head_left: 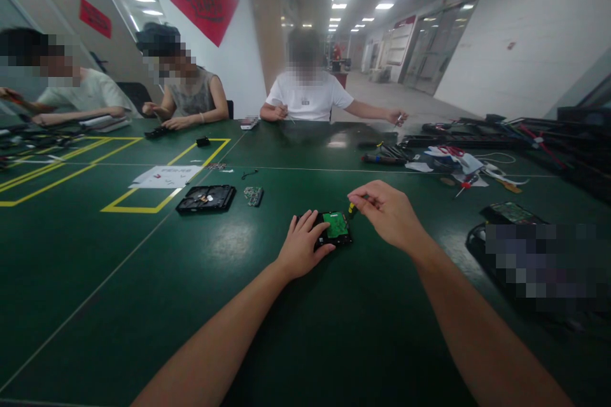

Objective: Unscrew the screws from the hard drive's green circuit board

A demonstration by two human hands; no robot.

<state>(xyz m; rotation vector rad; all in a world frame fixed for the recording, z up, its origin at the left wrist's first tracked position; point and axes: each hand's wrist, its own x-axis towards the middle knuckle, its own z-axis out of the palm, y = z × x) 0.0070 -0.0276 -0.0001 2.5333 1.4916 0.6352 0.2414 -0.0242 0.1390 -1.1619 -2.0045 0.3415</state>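
A hard drive lies on the green table in front of me, its green circuit board facing up. My left hand is spread over its left part, with the thumb along the near edge and the fingers over the top and far edge, holding it down. Just beyond its right end, my right hand pinches a small yellow-and-black tool, apparently a screwdriver. Most of that tool is hidden by my fingers, and I cannot tell whether its tip touches the drive.
Farther left are an opened black casing, a small circuit board and paper. Pens and tools lie at the back right. A partly blurred dark object sits near my right arm. Several people work across the table.
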